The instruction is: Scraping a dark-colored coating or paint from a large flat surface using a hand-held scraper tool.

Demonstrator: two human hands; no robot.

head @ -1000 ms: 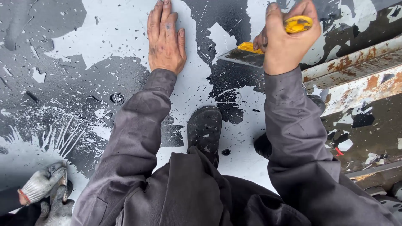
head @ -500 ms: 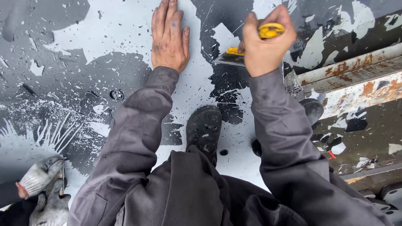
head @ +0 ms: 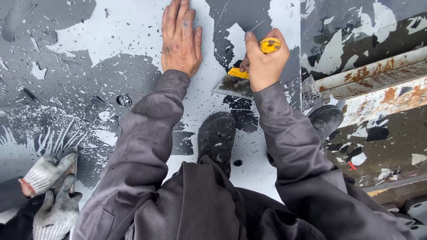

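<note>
head view: left hand [head: 180, 38] pressed flat, fingers spread and released, on the grey painted floor [head: 89, 40], holding nothing. right hand [head: 262, 62] with grip clenched around the yellow handle of a scraper [head: 242, 80], blade laid low against the floor just beside the left hand, over a dark patch of flaking paint. black shoe [head: 216, 135] planted below the blade, between the two grey sleeves. rusty metal rail [head: 378, 89] to the right. lower left, a co-worker's gloved hands [head: 49, 191].
</note>
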